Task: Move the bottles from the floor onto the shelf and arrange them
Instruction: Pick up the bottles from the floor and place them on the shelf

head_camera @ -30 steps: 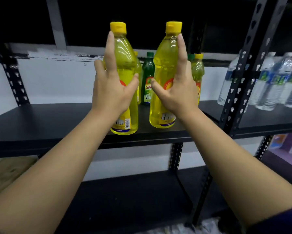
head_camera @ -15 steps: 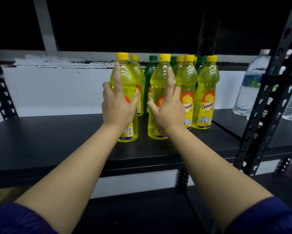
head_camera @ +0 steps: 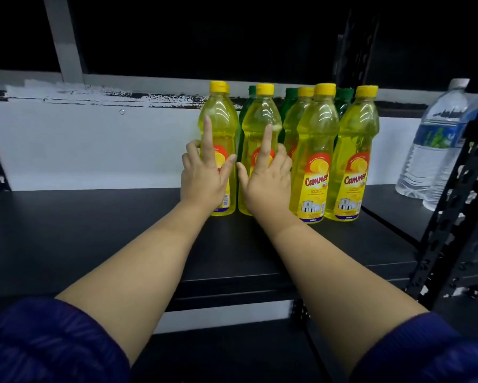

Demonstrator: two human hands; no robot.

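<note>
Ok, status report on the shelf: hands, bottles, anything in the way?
Left hand holds one yellow bottle, right hand another. Both upright on the shelf, beside the row. Nothing blocking.

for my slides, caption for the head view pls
Left hand and right hand each grip a yellow bottle on the black shelf.

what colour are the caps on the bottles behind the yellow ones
Green: the back-row bottles' caps are dark green, seen in the head view, the only one.
</note>
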